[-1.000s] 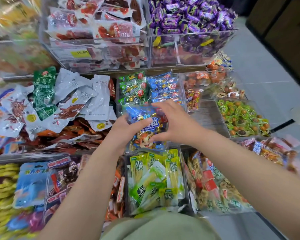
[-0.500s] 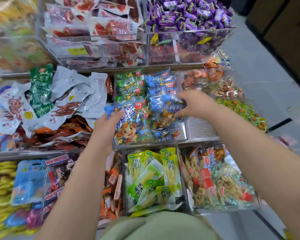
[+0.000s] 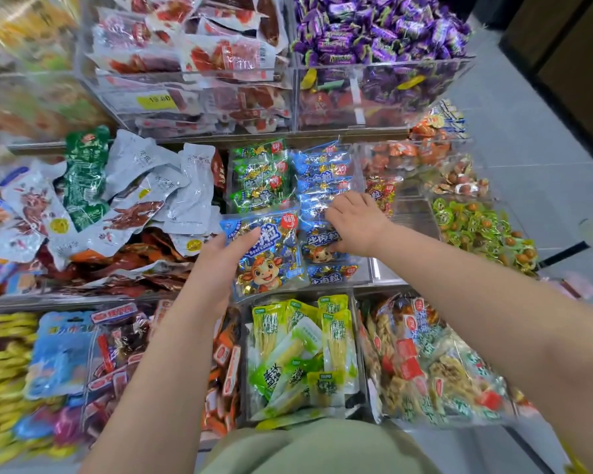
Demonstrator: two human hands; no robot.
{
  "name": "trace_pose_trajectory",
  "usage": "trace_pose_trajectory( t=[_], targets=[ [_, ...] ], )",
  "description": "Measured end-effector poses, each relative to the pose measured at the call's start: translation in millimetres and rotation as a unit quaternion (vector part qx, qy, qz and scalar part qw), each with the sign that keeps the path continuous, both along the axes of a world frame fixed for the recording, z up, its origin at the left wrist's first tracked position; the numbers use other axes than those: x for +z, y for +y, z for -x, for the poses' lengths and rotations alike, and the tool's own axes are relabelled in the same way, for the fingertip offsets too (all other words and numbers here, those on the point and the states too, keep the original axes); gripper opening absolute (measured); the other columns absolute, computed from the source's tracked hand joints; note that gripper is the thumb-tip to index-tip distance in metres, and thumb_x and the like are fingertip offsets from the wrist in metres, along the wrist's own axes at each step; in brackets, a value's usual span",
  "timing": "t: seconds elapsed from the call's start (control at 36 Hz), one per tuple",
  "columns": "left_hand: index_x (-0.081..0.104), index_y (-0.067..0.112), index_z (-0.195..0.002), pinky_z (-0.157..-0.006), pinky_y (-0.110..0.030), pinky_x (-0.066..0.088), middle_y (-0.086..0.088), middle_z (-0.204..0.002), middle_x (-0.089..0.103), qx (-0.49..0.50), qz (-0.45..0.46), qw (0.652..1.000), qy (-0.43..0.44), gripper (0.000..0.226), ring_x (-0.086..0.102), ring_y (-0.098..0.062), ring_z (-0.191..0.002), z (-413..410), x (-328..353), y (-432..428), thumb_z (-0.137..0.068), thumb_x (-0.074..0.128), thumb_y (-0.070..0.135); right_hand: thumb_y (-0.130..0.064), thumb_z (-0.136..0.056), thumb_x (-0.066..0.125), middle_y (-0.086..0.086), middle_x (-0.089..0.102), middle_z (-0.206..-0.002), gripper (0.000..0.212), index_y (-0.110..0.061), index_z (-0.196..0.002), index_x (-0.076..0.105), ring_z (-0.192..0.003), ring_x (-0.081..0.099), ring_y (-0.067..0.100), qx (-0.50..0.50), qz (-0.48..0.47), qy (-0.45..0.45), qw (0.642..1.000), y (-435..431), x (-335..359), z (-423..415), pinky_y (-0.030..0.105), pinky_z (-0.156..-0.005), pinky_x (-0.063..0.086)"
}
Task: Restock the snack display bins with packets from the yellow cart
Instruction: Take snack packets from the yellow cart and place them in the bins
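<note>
a tiered shop display of clear plastic bins (image 3: 384,107) fills the head view, with grey floor tiles (image 3: 528,148) running off at two o'clock. at twelve o'clock sit purple sweets (image 3: 374,32), and at eleven o'clock red-and-white meat packs (image 3: 192,59). at nine o'clock silver pouches (image 3: 151,196) lie heaped loose. just above the centre green packets (image 3: 259,176) and blue packets (image 3: 322,179) stand side by side, green at the nine o'clock side. at six o'clock yellow-green packets (image 3: 302,350) fill a lower bin, with mixed orange packs (image 3: 425,364) at four o'clock. the left hand (image 3: 220,268) comes up from seven o'clock and its grip is closed round a blue beef-cube packet (image 3: 271,265), thumb across the front, fingers hidden behind. the packet is tilted, held at the front of the green and blue stacks, just beside the blue ones. the right hand (image 3: 356,224) comes in from four o'clock and lies on the blue packets, fingers spread over the top ones, thumb at the edge of one printed with a cartoon calf. whether that grip pinches a packet or only presses cannot be told.
</note>
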State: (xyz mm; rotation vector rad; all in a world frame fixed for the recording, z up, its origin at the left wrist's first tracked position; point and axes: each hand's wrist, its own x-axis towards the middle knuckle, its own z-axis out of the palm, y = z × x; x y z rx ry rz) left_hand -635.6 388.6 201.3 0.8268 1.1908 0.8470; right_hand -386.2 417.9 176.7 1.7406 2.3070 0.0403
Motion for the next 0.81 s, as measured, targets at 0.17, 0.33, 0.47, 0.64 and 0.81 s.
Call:
trace_pose_trajectory(
  t=[0.17,0.33,0.47,0.64,0.81],
  targets=[
    [0.028,0.009,-0.149,-0.115,-0.045,0.024,-0.006,-0.153,0.035,-0.017,0.017,1.000,0.002,0.116,0.035,-0.023,-0.139,-11,-2,-3,-0.059,0.081,0.060,-0.070,-0.070,0.060,0.007,0.032,-0.132,0.085,-0.017,-0.132,0.034,-0.126,0.027,0.029,-0.080,-0.037,0.048,0.995,-8,0,-3,0.046,-0.109,0.016],
    [0.053,0.007,-0.129,-0.105,-0.052,0.042,-0.009,-0.125,0.065,-0.050,0.006,0.998,0.028,0.059,0.060,-0.023,-0.117,-27,3,-5,-0.086,0.064,0.046,-0.045,-0.090,0.052,0.010,0.048,-0.118,0.049,-0.010,-0.123,0.056,-0.119,0.035,0.024,-0.120,-0.196,0.404,0.886,-37,22,2,0.034,-0.102,0.024],
    [0.067,0.018,-0.095,-0.082,-0.036,0.052,0.002,-0.092,0.075,-0.130,-0.076,0.986,0.075,0.019,0.069,-0.012,-0.085,-44,5,-4,-0.098,0.052,0.029,-0.051,-0.074,0.068,0.012,0.053,-0.125,0.073,-0.006,-0.129,0.052,-0.120,0.042,0.025,0.051,-0.163,0.384,0.907,-57,42,11,0.031,-0.106,0.024],
    [0.066,0.025,-0.093,-0.064,-0.016,0.044,0.019,-0.078,0.068,-0.186,-0.135,0.963,0.145,0.012,0.060,0.000,-0.071,-53,3,1,-0.092,0.061,0.036,-0.051,-0.071,0.073,0.003,0.058,-0.114,0.067,-0.021,-0.127,0.053,-0.111,0.050,0.024,-0.022,-0.014,0.243,0.970,-52,46,6,0.037,-0.088,0.043],
    [0.056,0.040,-0.102,-0.090,-0.019,0.041,0.023,-0.113,0.061,-0.124,-0.221,0.944,0.213,0.026,0.059,0.003,-0.106,-31,4,10,-0.081,0.072,0.042,-0.044,-0.081,0.067,0.007,0.062,-0.105,0.045,-0.009,-0.109,0.061,-0.102,0.055,0.027,-0.062,0.033,0.240,0.968,-44,51,-13,0.037,-0.079,0.045]
  ],
)
